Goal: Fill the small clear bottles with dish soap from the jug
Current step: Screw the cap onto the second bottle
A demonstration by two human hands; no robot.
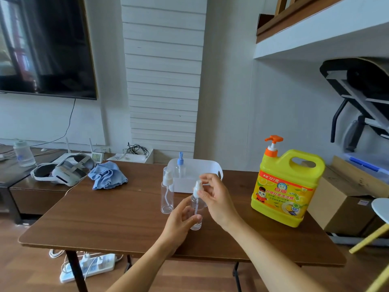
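A small clear bottle (196, 207) with a white spray top stands upright in the middle of the brown table (109, 216). My left hand (182, 223) grips its lower body. My right hand (214, 197) pinches its white top from the right. A second clear bottle (167, 197) with a white pump stands just left of it, untouched. A third bottle with a blue top (180, 167) stands inside the white bin (208, 167) behind. The yellow dish soap jug (286, 186) with an orange pump stands at the table's right side.
A crumpled blue cloth (107, 175) lies at the table's back left. A white headset (65, 172) rests on a low cabinet to the left. Cardboard boxes (345, 205) sit right of the jug. A power strip (88, 267) lies on the floor under the table.
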